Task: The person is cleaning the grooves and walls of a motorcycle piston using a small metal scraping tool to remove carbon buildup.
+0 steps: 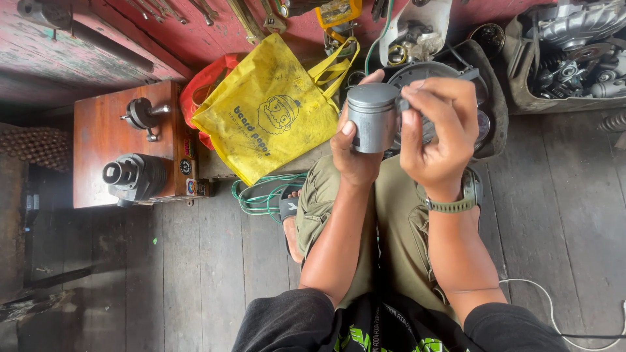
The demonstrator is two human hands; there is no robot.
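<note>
Grey piston [372, 118] (far side hidden) held.

Views: one, head-worn camera; no second view shares the scene.
Position: above the person's lap, over the olive trousers [398, 221].
Direction: steeply downward and forward; the plank floor [195, 274] fills the lower and left frame.
Range: close; the hands, left hand [355, 153] and right hand [437, 140], sit just above the trousers at frame centre.
Top edge: a red wall [182, 29] hung with tools, beyond the trousers.
Left coverage: a yellow bag [267, 111] and a wooden box [111, 143], left of the trousers.
Right coverage: engine parts [574, 58], upper right of the trousers.
Bottom edge: the black sleeves [287, 322], nearer than the trousers.
</note>
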